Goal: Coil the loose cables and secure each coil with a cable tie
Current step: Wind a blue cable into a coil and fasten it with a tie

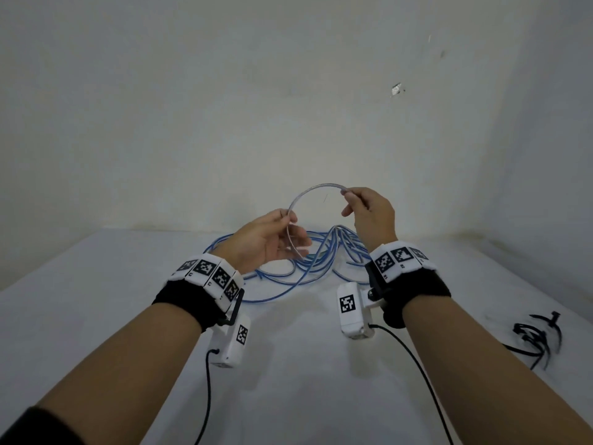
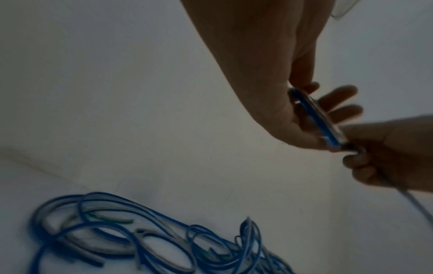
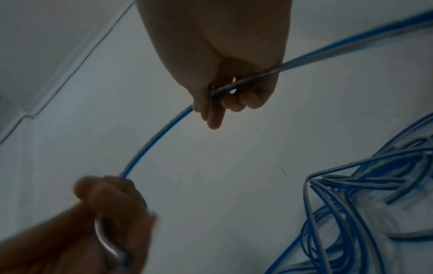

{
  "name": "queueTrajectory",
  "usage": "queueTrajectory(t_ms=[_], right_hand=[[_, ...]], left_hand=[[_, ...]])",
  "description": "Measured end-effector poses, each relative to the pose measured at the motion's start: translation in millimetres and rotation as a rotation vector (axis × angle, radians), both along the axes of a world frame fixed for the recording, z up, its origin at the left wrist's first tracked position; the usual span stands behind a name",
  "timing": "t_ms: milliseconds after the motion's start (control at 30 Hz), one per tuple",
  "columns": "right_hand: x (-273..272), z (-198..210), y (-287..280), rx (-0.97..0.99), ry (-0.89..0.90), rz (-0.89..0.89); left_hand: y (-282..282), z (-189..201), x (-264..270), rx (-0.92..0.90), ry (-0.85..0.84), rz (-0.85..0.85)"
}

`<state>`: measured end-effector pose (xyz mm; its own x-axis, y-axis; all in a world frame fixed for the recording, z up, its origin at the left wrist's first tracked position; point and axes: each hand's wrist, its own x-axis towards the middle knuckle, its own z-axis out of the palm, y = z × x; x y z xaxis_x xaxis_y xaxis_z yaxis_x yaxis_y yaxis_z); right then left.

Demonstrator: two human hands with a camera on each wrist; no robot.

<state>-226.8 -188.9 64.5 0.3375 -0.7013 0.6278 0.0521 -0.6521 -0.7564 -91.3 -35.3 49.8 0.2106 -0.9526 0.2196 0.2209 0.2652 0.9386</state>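
Observation:
A tangle of blue and grey cables (image 1: 308,258) lies on the white table (image 1: 96,316) near the back wall. Both hands are raised above it and hold one blue-grey cable bent into an arc (image 1: 308,191). My left hand (image 1: 282,232) grips the arc's lower left part, thumb on top. My right hand (image 1: 356,200) pinches the arc's upper right end between thumb and forefinger. In the right wrist view the cable (image 3: 154,140) runs from my right hand (image 3: 211,103) down to my left hand (image 3: 110,196). In the left wrist view the cable (image 2: 314,118) crosses my left hand (image 2: 304,118).
A bunch of black cable ties (image 1: 539,338) lies on the table at the right, beside my right forearm. The pale wall (image 1: 288,91) rises just behind the cable tangle (image 2: 145,241). Black camera leads (image 1: 208,396) hang from both wrists.

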Motion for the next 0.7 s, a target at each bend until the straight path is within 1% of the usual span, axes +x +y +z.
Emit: queueTrajectory(t_ms=[100, 167, 233, 300, 400, 467, 533, 633, 700], right_hand=[[-2, -10, -1, 0.089, 0.139, 0.075], [-4, -21, -2, 0.114, 0.213, 0.123], [-8, -32, -4, 0.119, 0.244, 0.119], [-12, -40, -4, 0.108, 0.239, 0.098], [-15, -42, 0, 0.034, 0.251, 0.104], [-14, -40, 2, -0.007, 0.320, 0.119], [-12, -38, 6, -0.013, 0.396, 0.175], [-8, -34, 14, -0.106, 0.476, 0.239], [-7, -29, 20, -0.161, 0.509, 0.255]], left_hand=[[-6, 11, -5, -0.141, 0.045, 0.147], [-9, 18, -5, -0.207, 0.079, 0.230], [-12, 24, -3, -0.262, 0.123, 0.306], [-14, 27, -2, -0.287, 0.156, 0.365], [-17, 27, -5, -0.282, 0.177, 0.359], [-20, 24, -10, -0.274, 0.132, 0.360], [-23, 21, -14, -0.276, 0.070, 0.376], [-27, 15, -15, -0.260, -0.022, 0.404], [-29, 8, -14, -0.249, -0.138, 0.430]])
